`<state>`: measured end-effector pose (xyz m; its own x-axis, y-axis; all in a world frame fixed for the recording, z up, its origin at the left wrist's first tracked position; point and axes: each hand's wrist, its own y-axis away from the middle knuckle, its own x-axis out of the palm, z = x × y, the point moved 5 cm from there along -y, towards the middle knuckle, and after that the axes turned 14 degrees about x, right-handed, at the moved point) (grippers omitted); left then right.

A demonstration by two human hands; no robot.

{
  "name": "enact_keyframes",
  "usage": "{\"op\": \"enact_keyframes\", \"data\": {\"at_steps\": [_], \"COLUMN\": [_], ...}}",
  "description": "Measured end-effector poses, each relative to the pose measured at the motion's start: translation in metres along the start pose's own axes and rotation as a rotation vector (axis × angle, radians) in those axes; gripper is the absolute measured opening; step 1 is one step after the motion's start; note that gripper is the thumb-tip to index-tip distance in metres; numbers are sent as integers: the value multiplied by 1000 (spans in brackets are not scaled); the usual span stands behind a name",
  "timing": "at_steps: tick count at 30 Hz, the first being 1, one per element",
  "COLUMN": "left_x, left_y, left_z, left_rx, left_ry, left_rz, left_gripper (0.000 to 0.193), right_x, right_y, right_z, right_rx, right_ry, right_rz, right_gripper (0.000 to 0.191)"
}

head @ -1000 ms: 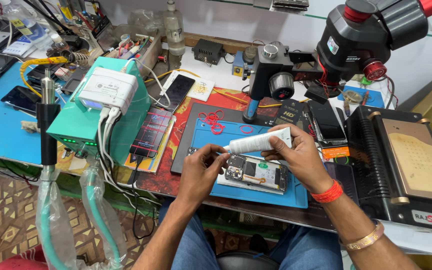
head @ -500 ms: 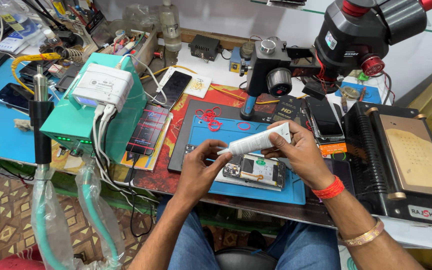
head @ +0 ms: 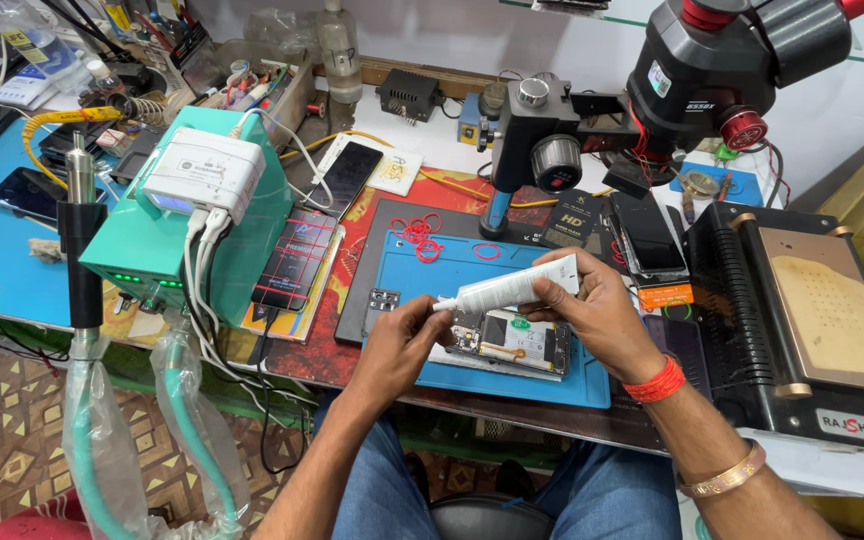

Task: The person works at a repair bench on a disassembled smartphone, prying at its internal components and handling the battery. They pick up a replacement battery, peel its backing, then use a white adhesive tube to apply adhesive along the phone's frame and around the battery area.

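- Over the blue work mat [head: 512, 372], the white tube [head: 514, 288] lies almost level, its body clamped in the right hand [head: 597, 318], fingers wrapped round the wide end.
- The left hand [head: 399, 345] sits at the tube's narrow tip, thumb and fingertips pinched together on the small nozzle end.
- Just beneath both hands, an opened phone [head: 512, 340] lies flat on the mat, its insides facing up.
- The mat rests on a dark bench pad [head: 352, 315] scattered with red rubber bands [head: 420, 237].
- To the left stands a green station box [head: 187, 235] with a white adapter [head: 204, 177] on top and cables hanging down.
- Behind, a black microscope [head: 722, 65] leans over the bench; at right sits a black machine with a tan plate [head: 832, 310].
- The patterned floor tiles [head: 2, 400] show below the bench edge.
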<state>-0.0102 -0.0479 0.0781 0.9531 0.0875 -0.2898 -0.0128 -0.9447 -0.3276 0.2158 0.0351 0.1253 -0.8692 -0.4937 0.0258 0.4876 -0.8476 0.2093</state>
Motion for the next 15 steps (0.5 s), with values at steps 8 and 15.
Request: {"op": "enact_keyframes", "data": {"at_steps": [8, 15], "left_x": [-8, -10], "left_y": [-1, 2], "left_z": [-13, -5], "left_rx": [89, 84], "left_ry": [-53, -131], "left_rz": [-35, -16], "left_gripper": [28, 26], "right_x": [-2, -4], "right_y": [-4, -9], "right_z": [-8, -19], "right_rx": [33, 25], "right_ry": [28, 19], "right_rz": [-16, -7], "right_gripper": [30, 31]}}
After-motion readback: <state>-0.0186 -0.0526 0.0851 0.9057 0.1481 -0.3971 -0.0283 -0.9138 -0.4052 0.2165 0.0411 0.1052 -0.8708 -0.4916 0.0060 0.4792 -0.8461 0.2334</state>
